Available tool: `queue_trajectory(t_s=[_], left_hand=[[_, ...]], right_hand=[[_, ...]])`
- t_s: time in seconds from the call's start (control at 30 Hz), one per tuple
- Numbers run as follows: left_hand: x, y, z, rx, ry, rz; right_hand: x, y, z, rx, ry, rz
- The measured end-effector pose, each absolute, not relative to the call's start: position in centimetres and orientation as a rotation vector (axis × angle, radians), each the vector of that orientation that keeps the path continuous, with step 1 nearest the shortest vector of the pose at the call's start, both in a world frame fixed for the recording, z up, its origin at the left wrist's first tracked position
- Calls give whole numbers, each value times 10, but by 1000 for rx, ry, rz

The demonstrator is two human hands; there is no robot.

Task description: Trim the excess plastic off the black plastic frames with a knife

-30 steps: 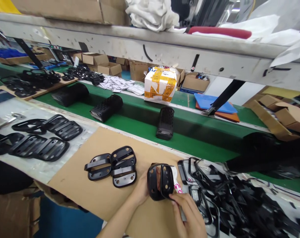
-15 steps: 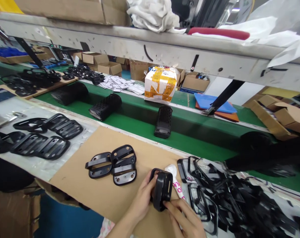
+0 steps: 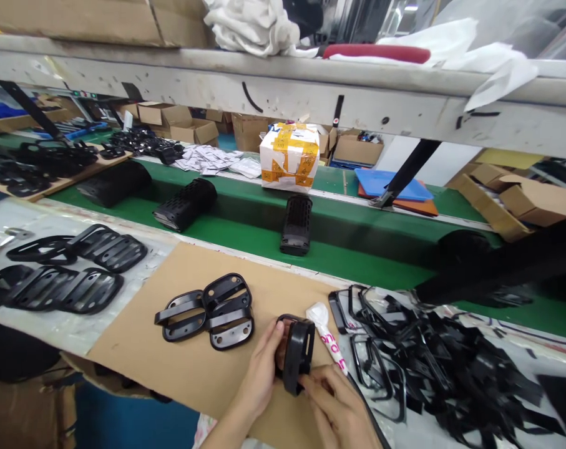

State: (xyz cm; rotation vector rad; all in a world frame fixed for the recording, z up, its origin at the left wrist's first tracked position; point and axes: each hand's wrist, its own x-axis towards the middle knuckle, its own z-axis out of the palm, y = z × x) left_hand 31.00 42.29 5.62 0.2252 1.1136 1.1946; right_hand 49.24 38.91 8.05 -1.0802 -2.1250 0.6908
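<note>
A black plastic frame with a raised handle-like bar (image 3: 297, 357) is held upright over the cardboard sheet (image 3: 137, 324). My left hand (image 3: 263, 365) is closed around its left side, the thumb near its top. At its lower right edge, the bent fingers of my right hand (image 3: 336, 399) pinch the frame; anything smaller between the fingertips is hidden. Left of my hands, several similar black frames (image 3: 229, 312) lie grouped on the cardboard. Just behind my right hand rests a white-wrapped handle with pink lettering (image 3: 328, 340).
A pile of black strips and frames (image 3: 451, 368) covers the right side. More black frames (image 3: 90, 290) lie at left. Black perforated housings (image 3: 296, 227) stand on the green belt (image 3: 245, 231), with a taped white box (image 3: 289, 156) behind. A beam (image 3: 208, 90) crosses above.
The view has shifted slightly, moving most of the bench leftward. Both hands still hold the black frame, now turned a little so its bar edge faces me more.
</note>
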Motion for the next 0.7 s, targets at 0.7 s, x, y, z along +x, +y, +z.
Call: queue_trajectory(t_s=[0.7], left_hand=[[318, 402, 87, 150, 739, 937]], right_hand=[[472, 374, 77, -1293, -1270, 1161]])
